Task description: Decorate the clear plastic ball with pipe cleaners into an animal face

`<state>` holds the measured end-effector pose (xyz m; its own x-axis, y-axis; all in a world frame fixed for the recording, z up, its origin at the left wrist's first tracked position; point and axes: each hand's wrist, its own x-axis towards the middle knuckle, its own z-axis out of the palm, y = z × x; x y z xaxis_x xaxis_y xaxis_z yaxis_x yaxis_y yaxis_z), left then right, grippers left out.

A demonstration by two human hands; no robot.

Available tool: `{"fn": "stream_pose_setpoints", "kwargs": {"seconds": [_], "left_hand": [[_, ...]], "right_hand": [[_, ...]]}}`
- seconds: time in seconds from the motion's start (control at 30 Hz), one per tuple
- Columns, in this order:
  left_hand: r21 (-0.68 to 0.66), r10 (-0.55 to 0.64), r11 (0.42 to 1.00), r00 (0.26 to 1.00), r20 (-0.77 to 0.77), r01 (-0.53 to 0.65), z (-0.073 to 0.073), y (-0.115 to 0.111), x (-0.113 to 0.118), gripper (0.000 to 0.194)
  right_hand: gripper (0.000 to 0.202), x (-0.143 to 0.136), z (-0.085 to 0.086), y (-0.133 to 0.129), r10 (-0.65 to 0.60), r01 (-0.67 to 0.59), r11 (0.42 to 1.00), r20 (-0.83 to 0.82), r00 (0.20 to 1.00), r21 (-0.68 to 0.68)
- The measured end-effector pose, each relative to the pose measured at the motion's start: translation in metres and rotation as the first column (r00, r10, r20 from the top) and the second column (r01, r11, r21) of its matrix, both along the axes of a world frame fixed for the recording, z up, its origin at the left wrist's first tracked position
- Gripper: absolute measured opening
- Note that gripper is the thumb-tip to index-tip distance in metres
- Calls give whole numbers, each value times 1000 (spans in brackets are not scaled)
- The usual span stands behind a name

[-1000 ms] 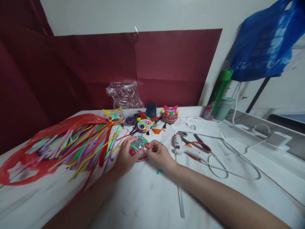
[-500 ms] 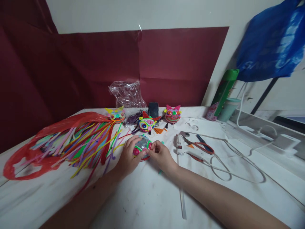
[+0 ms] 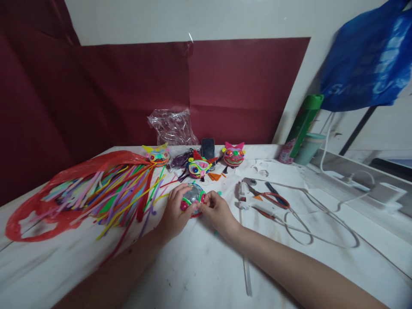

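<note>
Between my hands at the middle of the table is a round grey, see-through craft face (image 3: pixel 194 195) with pink round eyes ringed in green and a red lower edge. My left hand (image 3: pixel 176 210) wraps its left side, thumb across the lower front. At its right edge, beside the right eye, the fingers of my right hand (image 3: pixel 216 210) are pinched together; whatever is between them is hidden. Behind stand finished-looking animal faces: a multicoloured one with red ears (image 3: pixel 198 166), one with pink ears (image 3: pixel 234 155) and one with yellow ears (image 3: pixel 156 155).
Colourful pipe cleaners (image 3: pixel 112 197) spill from a red plastic bag (image 3: pixel 61 176) on the left. A white glue gun (image 3: pixel 243 195), orange-handled scissors (image 3: pixel 275 197) and a looping cable (image 3: pixel 334 238) lie right. Behind are a phone (image 3: pixel 207 148), clear plastic wrap (image 3: pixel 172 126) and a green cup (image 3: pixel 310 148).
Both hands stay around the craft face, with almost no finger movement. The whole view has shifted very slightly.
</note>
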<state>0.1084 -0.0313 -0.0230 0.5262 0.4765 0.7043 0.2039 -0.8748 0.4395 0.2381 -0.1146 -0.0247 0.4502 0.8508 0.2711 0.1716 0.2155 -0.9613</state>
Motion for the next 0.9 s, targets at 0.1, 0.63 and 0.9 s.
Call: {"fn": "stream_pose_setpoints", "kwargs": {"seconds": [0.1,0.63,0.9], "left_hand": [[6,-16,1000,1000,-2,16,1,2,0,31],[-43,-33,998,999,29,35,2,1,0,30],[-158,-119,980,992,36,123,0,14,-2,33]], "right_hand": [[25,0,-2,1,-11,11,1000,9,1000,6],[28,-4,-5,3,-29,29,999,-18,999,26],[22,12,5,4,-9,7,1000,-113,994,-18]]}}
